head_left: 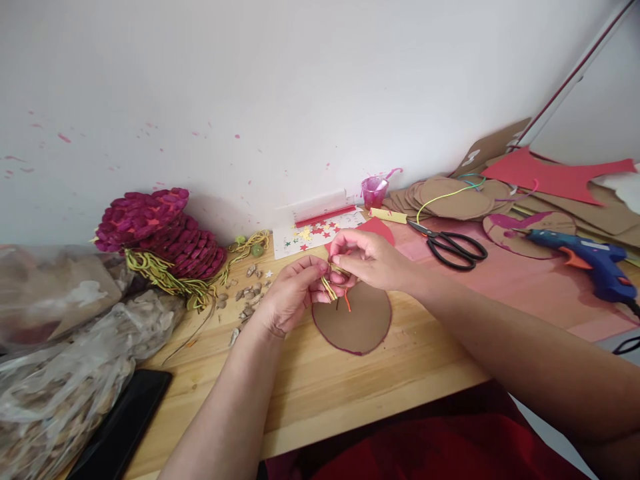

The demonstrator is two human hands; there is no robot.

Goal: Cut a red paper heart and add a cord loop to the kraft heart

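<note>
Both of my hands meet over a round cardboard disc with a purple-painted edge. My left hand pinches a small bunch of yellow-green cords, whose ends hang below the fingers. The fingers of my right hand are closed on the same cords, close to the left fingertips. A short orange cord hangs over the disc just below my right hand. Where the cords pass between the fingers is partly hidden. Behind my right hand lies a piece of red paper.
Black-handled scissors and a blue glue gun lie at right, before stacked cardboard discs. A purple paint cup stands by the wall. Left are shells, a magenta stacked piece, plastic bags and a black phone-like slab.
</note>
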